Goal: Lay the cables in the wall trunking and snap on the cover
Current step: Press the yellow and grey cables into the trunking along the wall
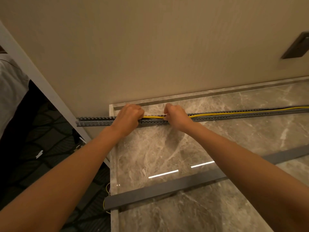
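Head view: polished grey-brown marble counter (167,148) w/ a raised back lip, butted against a plain beige wall (150,47); a dark plate (295,46) is fixed to the wall at upper right. Left of the counter the floor drops away to dark patterned carpet (41,139), white door frame (33,77) running diagonally beside it. Slotted grey trunking (234,115) lies lengthwise near the back of the counter, its left end overhanging the counter edge, comb-like side fingers standing up, top uncovered. Yellow cables (242,110) run inside it from the right, ending between the hands. Left hand (129,114) is curled into a fist on the trunking, pinching the cables' end; right hand (175,116) likewise clenched on trunking and cables, just beside it. Flat grey cover strip (167,188) lies apart, nearer the front, angled across the counter.
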